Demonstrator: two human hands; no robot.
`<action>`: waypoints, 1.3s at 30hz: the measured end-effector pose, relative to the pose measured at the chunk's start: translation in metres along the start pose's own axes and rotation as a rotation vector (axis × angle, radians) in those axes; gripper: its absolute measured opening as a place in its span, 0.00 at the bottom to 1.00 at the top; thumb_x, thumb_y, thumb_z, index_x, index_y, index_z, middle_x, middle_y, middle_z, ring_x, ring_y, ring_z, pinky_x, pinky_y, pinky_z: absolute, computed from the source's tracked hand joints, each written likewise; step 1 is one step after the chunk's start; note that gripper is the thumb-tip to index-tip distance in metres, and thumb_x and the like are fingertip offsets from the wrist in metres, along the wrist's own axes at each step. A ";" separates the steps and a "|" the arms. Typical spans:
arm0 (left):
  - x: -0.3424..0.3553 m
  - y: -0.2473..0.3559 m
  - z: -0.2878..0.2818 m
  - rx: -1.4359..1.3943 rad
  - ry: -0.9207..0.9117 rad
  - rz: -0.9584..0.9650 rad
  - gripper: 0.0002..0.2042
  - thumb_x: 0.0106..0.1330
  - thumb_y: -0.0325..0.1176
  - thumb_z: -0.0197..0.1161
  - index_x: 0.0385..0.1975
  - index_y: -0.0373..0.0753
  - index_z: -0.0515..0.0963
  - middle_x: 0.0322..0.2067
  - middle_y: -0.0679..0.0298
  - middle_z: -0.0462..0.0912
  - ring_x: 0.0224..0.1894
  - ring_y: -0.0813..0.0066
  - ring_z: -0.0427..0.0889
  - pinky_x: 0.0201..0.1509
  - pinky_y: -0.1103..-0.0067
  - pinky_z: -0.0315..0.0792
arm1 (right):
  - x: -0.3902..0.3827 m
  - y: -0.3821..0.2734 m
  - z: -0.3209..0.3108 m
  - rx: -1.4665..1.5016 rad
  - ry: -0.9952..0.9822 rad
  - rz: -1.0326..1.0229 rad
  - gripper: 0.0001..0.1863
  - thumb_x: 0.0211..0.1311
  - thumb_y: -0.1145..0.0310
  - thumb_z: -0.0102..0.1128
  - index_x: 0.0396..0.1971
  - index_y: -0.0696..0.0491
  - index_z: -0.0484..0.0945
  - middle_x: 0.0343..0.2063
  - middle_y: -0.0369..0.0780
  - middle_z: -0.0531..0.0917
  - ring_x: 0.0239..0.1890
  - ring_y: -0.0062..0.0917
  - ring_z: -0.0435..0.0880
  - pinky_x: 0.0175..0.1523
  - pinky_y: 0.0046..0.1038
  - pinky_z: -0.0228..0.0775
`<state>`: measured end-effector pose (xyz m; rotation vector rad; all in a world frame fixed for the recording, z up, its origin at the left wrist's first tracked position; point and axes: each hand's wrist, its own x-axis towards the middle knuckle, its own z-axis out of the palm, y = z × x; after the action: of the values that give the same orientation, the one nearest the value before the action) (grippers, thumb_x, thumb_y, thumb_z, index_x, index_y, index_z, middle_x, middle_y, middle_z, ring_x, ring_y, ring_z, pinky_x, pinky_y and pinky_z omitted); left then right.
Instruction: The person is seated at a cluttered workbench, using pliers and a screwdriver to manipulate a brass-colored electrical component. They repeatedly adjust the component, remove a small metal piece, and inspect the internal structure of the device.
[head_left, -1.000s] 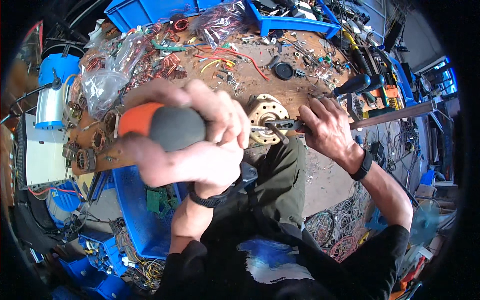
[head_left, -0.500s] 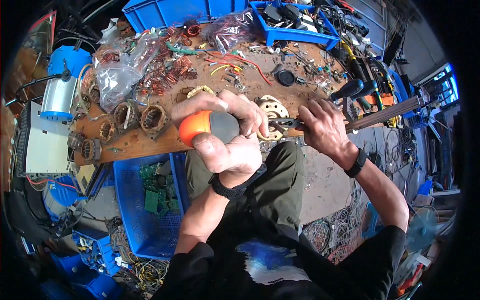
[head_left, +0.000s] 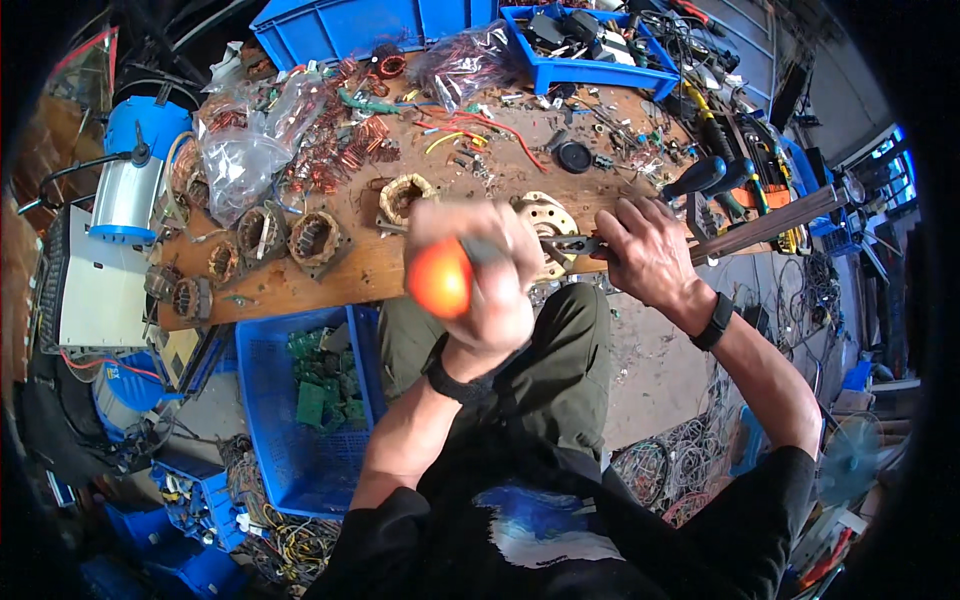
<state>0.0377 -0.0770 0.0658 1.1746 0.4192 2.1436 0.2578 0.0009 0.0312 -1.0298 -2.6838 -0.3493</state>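
Left grip (head_left: 500,295) clenched around an orange-and-grey handle (head_left: 437,280), both blurred. A second ago the handle loomed large and farther left, grey end toward the right; half a second ago it showed side-on; now it sits lower and closer to my middle, orange end facing up at me. The pale ring-shaped core (head_left: 405,197) behind it, hidden at first, then partly covered, shows almost whole. Right grip (head_left: 652,255) in the same place throughout, closed on a dark plier-like tool (head_left: 570,243) whose nose lies over the round cream-coloured metal disc (head_left: 543,212). Disc is at the front of the wooden counter (head_left: 365,272), between my two grips; cannot tell whether the nose bites it. Markings: my black shirt (head_left: 440,530) carries a blue-and-white print (head_left: 550,525) with tiny lettering low down; a blue round item (head_left: 122,400) at lower left bears a few pale characters.
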 end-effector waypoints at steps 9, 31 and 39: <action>-0.014 -0.013 -0.019 0.082 -0.379 0.231 0.18 0.63 0.47 0.69 0.25 0.41 0.70 0.21 0.68 0.74 0.19 0.71 0.74 0.23 0.74 0.68 | -0.006 0.002 0.002 0.013 0.032 0.031 0.17 0.48 0.69 0.71 0.38 0.50 0.75 0.34 0.42 0.78 0.42 0.42 0.83 0.47 0.45 0.75; -0.004 0.007 -0.051 -0.403 -0.122 -0.048 0.23 0.76 0.57 0.57 0.38 0.39 0.68 0.19 0.63 0.68 0.21 0.71 0.65 0.23 0.72 0.66 | -0.004 0.000 0.005 0.032 -0.004 0.051 0.19 0.44 0.69 0.72 0.38 0.49 0.75 0.34 0.41 0.77 0.41 0.41 0.81 0.45 0.45 0.76; -0.010 0.009 -0.045 -0.212 -0.216 0.013 0.26 0.75 0.62 0.59 0.38 0.41 0.68 0.15 0.67 0.66 0.15 0.73 0.62 0.21 0.74 0.63 | -0.003 0.001 0.002 0.041 -0.002 0.049 0.18 0.45 0.69 0.73 0.36 0.50 0.75 0.33 0.41 0.77 0.40 0.41 0.81 0.45 0.45 0.75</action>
<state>0.0006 -0.0892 0.0397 1.2701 0.0859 1.9886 0.2603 -0.0001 0.0286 -1.0830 -2.6508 -0.2820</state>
